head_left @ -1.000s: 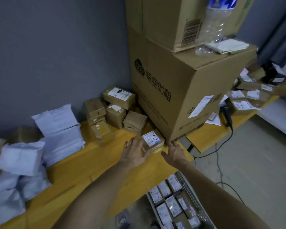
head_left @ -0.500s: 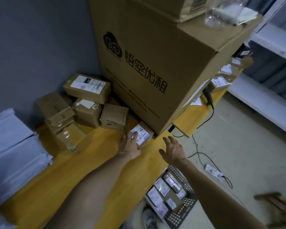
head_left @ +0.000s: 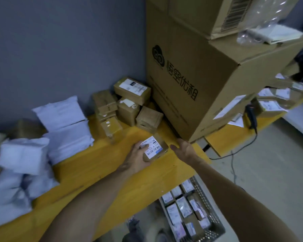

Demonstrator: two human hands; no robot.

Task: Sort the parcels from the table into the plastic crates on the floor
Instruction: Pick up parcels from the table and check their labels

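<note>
On a yellow table (head_left: 87, 173) backed by a grey wall (head_left: 59, 49), a small parcel (head_left: 155, 148) is gripped label-up by the left hand (head_left: 136, 158) just before the large carton (head_left: 191, 84), long axis seemingly angled toward it, the right hand (head_left: 184, 151) held slack and empty alongside.

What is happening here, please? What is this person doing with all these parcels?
A person is sorting parcels. The left hand grips a small labelled box at the table, in front of a big carton; whether it is lifted yet I cannot tell. The right hand is open just beside it. A crate on the floor already holds many parcels. Brown parcels and white bags wait on the table.
</note>
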